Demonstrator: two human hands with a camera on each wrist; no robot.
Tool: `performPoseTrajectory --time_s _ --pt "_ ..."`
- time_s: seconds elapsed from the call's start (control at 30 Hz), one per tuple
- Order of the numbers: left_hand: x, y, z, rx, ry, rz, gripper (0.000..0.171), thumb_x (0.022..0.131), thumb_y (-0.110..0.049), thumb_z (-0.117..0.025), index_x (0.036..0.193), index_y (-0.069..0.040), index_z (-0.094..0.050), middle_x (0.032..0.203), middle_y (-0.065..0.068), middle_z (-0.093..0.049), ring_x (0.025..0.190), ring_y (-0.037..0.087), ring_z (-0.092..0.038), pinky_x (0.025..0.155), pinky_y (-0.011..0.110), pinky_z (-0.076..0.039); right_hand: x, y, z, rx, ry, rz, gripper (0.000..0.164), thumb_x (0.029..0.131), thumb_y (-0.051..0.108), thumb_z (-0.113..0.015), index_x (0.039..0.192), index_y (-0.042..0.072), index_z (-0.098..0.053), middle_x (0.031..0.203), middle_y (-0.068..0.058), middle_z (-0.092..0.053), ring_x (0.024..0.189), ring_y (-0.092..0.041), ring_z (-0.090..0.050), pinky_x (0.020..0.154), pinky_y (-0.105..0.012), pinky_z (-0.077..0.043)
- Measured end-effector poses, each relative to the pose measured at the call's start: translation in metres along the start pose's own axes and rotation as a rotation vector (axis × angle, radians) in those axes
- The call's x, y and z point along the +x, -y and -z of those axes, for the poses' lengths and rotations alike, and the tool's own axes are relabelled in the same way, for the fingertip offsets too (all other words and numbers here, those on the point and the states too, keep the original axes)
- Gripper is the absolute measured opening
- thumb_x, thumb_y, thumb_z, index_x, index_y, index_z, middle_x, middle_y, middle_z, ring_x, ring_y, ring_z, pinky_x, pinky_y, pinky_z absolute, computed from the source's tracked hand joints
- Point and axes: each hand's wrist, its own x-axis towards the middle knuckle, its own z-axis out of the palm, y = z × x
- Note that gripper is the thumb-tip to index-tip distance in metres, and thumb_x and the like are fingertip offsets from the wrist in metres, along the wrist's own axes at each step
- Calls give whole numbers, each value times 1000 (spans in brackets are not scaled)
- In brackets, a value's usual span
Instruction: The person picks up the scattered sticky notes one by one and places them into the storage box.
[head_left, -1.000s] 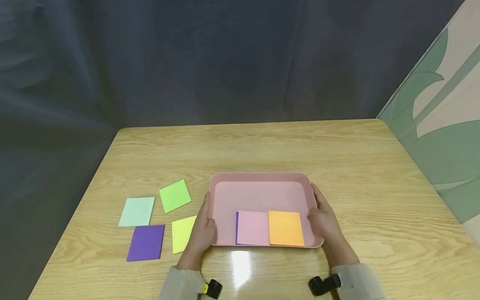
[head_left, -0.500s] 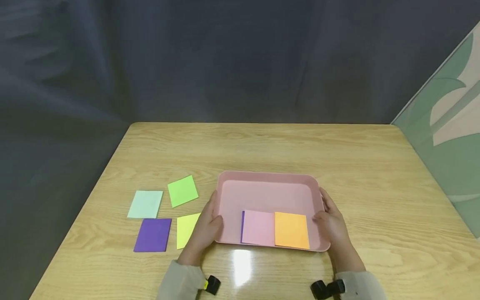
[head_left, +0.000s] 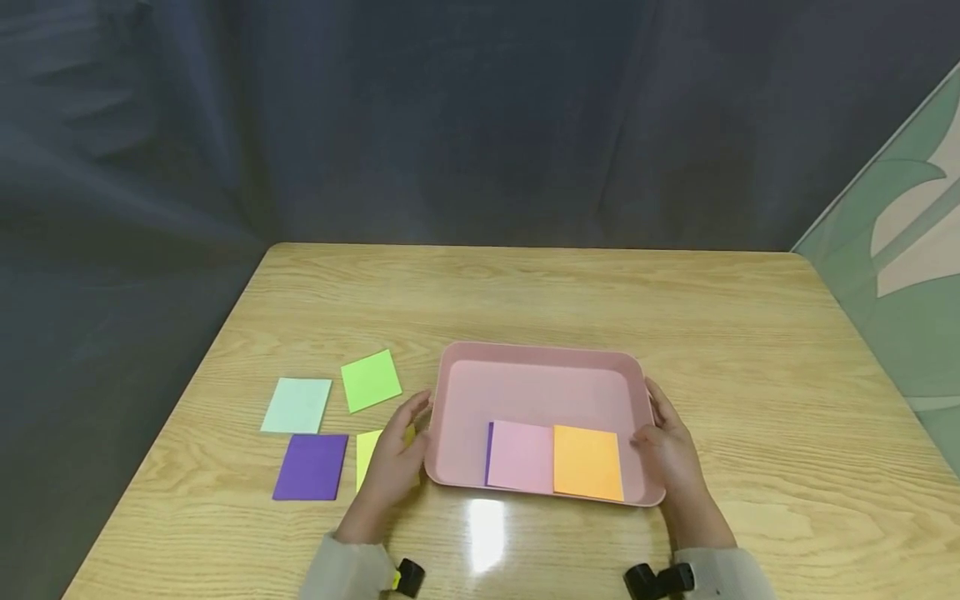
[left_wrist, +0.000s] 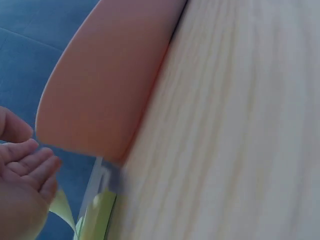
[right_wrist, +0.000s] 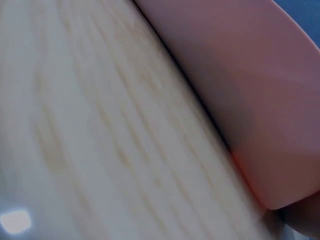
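Observation:
A pink tray (head_left: 540,379) rests on the table, with a pink sticky note pad (head_left: 521,457) and an orange one (head_left: 588,463) lying along its near side. A purple edge shows from under the pink pad. My right hand (head_left: 667,454) grips the tray's right side, thumb over the rim. Just left of the tray, my left hand (head_left: 392,458) is apart from it, fingers relaxed, over a yellow sticky note pad (head_left: 365,454) that it partly covers. In the left wrist view the left fingers (left_wrist: 37,167) hold nothing beside the tray wall (left_wrist: 100,90).
Left on the wooden table (head_left: 525,292) lie a light green pad (head_left: 372,382), a mint pad (head_left: 297,406) and a purple pad (head_left: 311,467). A dark curtain (head_left: 480,125) hangs behind the far edge. A green-patterned panel (head_left: 911,250) stands at the right.
My left hand has let go of the tray's left side and shifted slightly left. The right hand keeps its grip. The head view has shifted a little, moving the scene rightward.

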Motion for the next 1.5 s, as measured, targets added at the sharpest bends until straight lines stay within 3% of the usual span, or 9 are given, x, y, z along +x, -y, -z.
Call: performPoseTrajectory --time_s 0.17,0.27,0.5,0.63,1.0,1.17,1.33,1.5 --pt "-7 0 12 21 -54 -70 48 84 6 -42 128 -13 -39 131 6 -38 121 25 -30 97 47 -21 -2 -1 0 33 4 -6 78 72 -13 -37 140 19 -14 143 -9 -10 125 -25 -15 81 -12 -32" --pt "-10 3 20 68 -49 -92 49 82 7 -43 129 -9 -38 131 9 -37 121 26 -30 97 46 -22 -3 -1 0 29 -1 -9 78 73 -12 -37 139 20 -14 143 -9 -9 125 -26 -15 81 -12 -32" --pt "-19 12 39 307 119 -33 58 79 -2 -54 132 -3 -30 135 17 -28 123 33 -22 96 51 -19 -3 0 0 32 4 -3 78 72 -12 -36 139 21 -14 143 -10 -9 124 -27 -17 80 -12 -34" --pt "-22 15 47 435 179 -20 61 76 -6 -59 131 -1 -32 136 19 -26 123 36 -20 95 53 -17 -2 0 0 28 3 4 78 72 -13 -36 140 20 -14 143 -10 -8 125 -26 -16 81 -12 -33" --pt "-20 17 53 602 272 -58 72 63 -11 -72 127 -1 -39 135 19 -26 124 37 -16 95 56 -12 -1 1 1 24 19 -8 77 74 -12 -36 139 22 -13 143 -7 -8 126 -26 -14 80 -13 -35" --pt "-17 20 53 639 264 -88 73 60 -12 -75 125 -4 -43 133 19 -30 121 38 -20 95 55 -12 -2 1 0 47 12 12 77 73 -13 -35 140 20 -14 143 -9 -8 126 -27 -15 80 -12 -35" --pt "-15 22 54 719 222 -153 64 58 -15 -76 117 -8 -52 124 18 -40 115 36 -30 91 54 -20 -2 -1 -1 66 21 26 78 72 -14 -35 140 18 -14 143 -10 -8 127 -27 -13 82 -12 -34" --pt "-15 21 54 761 175 -169 65 56 -22 -77 115 -10 -54 118 17 -43 107 35 -36 87 52 -25 -2 -1 -2 54 16 18 78 72 -14 -35 139 20 -14 143 -10 -8 127 -26 -13 83 -14 -33"
